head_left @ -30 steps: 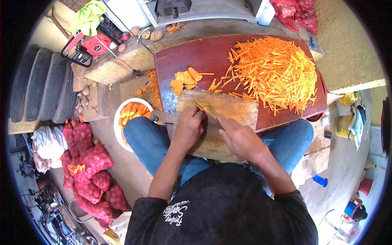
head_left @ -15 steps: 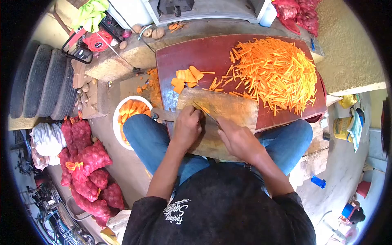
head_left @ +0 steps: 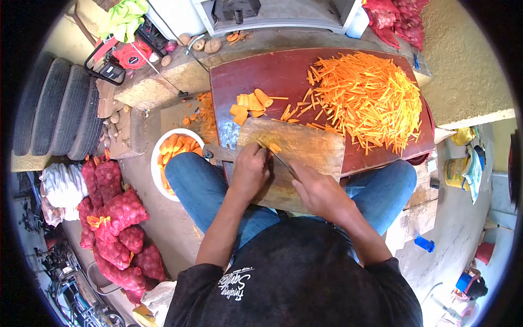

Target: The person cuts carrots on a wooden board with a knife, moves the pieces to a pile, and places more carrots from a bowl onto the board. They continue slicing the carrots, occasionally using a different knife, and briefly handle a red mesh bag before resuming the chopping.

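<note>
My right hand is wrapped round the handle of a knife, whose blade slants up and left across a wooden cutting board. My left hand presses on the board with curled fingers, right beside the blade, and holds a carrot piece that they mostly hide. Just right of the blade lie freshly cut carrot sticks. Beyond the board are carrot slices and chunks. A large heap of carrot sticks covers the right of the red table.
Left of my knee stands a white bucket of peeled carrots. Red mesh sacks and tyres line the left side. A raised ledge runs behind the table. A blue object lies on the floor at right.
The blade has shifted slightly at my left fingertips, and more cut carrot shows to its right. My right hand has moved slightly down; the left hand stays nearly in place.
</note>
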Motion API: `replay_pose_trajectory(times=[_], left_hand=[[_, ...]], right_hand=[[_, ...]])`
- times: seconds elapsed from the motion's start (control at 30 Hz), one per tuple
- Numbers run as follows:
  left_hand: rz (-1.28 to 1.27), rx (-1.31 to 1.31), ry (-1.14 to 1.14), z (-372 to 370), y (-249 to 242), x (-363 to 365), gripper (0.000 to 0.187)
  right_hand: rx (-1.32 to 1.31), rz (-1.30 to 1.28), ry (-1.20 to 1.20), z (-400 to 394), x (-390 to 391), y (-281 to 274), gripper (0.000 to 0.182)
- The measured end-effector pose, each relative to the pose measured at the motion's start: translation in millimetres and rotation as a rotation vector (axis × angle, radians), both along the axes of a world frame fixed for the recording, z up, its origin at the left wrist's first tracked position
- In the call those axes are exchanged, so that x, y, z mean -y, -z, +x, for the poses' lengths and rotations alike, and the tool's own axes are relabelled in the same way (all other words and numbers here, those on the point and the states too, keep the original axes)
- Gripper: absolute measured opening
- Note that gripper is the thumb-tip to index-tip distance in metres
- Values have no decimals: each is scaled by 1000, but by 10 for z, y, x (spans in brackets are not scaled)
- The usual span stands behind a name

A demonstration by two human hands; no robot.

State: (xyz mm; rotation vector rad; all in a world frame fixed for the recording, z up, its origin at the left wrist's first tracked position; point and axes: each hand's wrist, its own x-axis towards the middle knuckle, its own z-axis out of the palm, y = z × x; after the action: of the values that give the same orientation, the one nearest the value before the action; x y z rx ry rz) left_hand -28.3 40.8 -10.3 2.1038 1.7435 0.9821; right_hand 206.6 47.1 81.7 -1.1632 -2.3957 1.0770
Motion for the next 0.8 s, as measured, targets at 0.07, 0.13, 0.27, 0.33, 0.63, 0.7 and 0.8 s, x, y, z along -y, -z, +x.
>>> replay_pose_trajectory(times=[0.07, 0.13, 0.27, 0.33, 0.63, 0.7, 0.8], left_hand=[[-4, -18, -12, -13, 18, 25, 15], [-13, -42, -23, 3, 9, 26, 15], [-9, -39, -45, -27, 60, 18, 11], [-27, -28, -97, -18, -5, 50, 10], [23, -73, -178, -143, -58, 39, 11], [37, -77, -165, -139, -78, 30, 11], [56, -96, -126, -106, -95, 21, 10]], right_hand=[[20, -14, -4, 1, 4, 80, 45], [53, -28, -2, 26, -15, 96, 44], [11, -47, 27, 61, -20, -8, 44], [-55, 1, 13, 88, 27, -27, 44], [-113, -35, 22, 150, -111, 224, 43], [-155, 92, 61, 314, -344, 358, 42], [-34, 87, 282, 525, -680, 225, 43]])
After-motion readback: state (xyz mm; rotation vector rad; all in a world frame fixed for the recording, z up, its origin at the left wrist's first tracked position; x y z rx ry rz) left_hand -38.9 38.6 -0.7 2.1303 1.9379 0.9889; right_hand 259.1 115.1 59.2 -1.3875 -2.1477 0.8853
